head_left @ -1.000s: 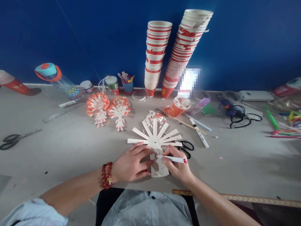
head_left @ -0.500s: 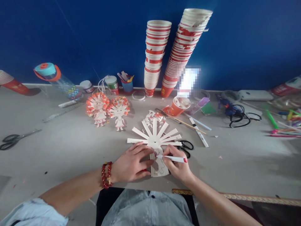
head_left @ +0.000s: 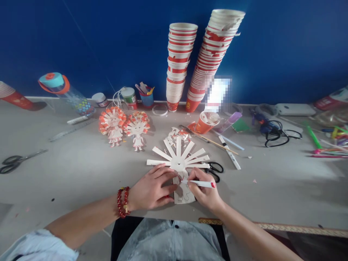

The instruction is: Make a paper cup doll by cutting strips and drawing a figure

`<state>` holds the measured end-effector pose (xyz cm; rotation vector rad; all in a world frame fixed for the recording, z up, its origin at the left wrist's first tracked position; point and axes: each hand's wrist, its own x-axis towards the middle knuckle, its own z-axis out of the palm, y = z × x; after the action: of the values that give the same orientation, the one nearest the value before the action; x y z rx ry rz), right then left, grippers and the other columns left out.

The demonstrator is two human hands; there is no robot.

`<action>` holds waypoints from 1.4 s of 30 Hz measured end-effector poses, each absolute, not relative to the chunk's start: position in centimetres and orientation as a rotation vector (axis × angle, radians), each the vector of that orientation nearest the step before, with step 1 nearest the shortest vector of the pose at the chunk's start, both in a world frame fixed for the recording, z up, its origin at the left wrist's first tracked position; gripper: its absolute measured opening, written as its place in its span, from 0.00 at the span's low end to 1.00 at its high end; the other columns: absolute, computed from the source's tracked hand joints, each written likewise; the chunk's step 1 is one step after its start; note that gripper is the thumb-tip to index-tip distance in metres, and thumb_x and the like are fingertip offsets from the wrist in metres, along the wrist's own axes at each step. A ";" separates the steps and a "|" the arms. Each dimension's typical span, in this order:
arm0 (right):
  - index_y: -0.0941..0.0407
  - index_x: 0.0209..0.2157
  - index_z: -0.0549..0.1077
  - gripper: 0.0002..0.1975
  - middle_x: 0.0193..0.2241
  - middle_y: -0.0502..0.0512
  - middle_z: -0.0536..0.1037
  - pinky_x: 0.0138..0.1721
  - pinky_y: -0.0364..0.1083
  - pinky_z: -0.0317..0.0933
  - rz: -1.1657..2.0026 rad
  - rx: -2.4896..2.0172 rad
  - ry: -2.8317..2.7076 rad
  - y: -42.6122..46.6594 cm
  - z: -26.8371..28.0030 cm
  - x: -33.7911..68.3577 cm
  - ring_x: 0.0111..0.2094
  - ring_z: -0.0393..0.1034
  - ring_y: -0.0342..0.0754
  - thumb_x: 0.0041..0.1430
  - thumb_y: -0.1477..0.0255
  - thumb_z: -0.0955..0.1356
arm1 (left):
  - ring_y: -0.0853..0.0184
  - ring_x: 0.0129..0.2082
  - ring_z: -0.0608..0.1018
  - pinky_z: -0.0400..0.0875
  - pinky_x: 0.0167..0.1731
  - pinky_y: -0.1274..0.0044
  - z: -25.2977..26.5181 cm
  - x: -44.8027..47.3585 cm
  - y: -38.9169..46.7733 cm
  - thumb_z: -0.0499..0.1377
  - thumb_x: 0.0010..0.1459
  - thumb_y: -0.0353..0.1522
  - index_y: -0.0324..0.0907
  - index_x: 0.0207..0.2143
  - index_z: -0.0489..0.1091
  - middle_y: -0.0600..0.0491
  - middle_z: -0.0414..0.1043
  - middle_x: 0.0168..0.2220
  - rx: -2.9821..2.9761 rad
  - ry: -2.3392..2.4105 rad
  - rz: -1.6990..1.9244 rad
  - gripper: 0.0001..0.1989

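My right hand [head_left: 205, 190] grips a white marker with a red end [head_left: 201, 183], its tip on a small piece of white paper [head_left: 185, 197] with a pencil-like figure outline. Short red lines show near the top of the drawing. My left hand [head_left: 156, 188] lies flat, fingers stretched, its fingertips on the paper's left edge. Touching the paper's top is a white paper cutout with strips fanned out [head_left: 178, 163]. Black-handled scissors [head_left: 216, 168] lie partly under its right strips. Behind to the left are two paper figures with orange-fringed heads [head_left: 112, 125], [head_left: 137, 130].
Tall stacks of paper cups [head_left: 178, 72] stand against the blue wall. An orange cup of scraps [head_left: 206, 124], a black-and-white marker [head_left: 230, 154] and paper scraps [head_left: 176, 135] lie ahead. More scissors [head_left: 12, 165] and a bottle [head_left: 67, 90] are at left; colored sticks [head_left: 312, 136] at right.
The marker's rear end has shifted slightly left and tilted a little, and the red line on the paper looks longer. My left hand has stayed in place.
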<state>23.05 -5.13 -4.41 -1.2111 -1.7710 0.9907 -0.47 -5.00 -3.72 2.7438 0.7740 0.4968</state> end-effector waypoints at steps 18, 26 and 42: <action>0.54 0.24 0.62 0.06 0.16 0.42 0.61 0.20 0.40 0.48 0.975 -1.216 -1.776 -5.4 -4.6 23.2 0.17 0.52 0.39 0.50 0.78 0.62 | 0.57 0.60 0.62 0.47 0.65 0.59 -3.6 -0.5 -4.9 0.54 0.66 0.41 0.45 0.51 0.70 0.46 0.65 0.58 2.727 0.765 0.478 0.16; 0.54 0.23 0.62 0.07 0.16 0.42 0.60 0.20 0.40 0.48 0.916 -1.243 -1.724 -5.5 -4.6 23.2 0.17 0.51 0.40 0.50 0.78 0.62 | 0.58 0.60 0.62 0.47 0.65 0.60 -3.7 -0.5 -5.0 0.54 0.66 0.41 0.44 0.51 0.70 0.46 0.65 0.58 2.732 0.759 0.500 0.16; 0.54 0.22 0.62 0.08 0.17 0.44 0.62 0.21 0.41 0.50 0.928 -1.242 -1.655 -5.2 -4.6 23.2 0.19 0.54 0.40 0.52 0.78 0.63 | 0.58 0.60 0.63 0.49 0.65 0.60 -3.6 -0.5 -4.9 0.54 0.66 0.41 0.44 0.51 0.70 0.46 0.65 0.57 2.738 0.765 0.497 0.16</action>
<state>23.25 -5.23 -4.60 -1.2420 -1.6550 0.9283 -0.50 -4.89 -3.64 2.7380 0.7646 0.4971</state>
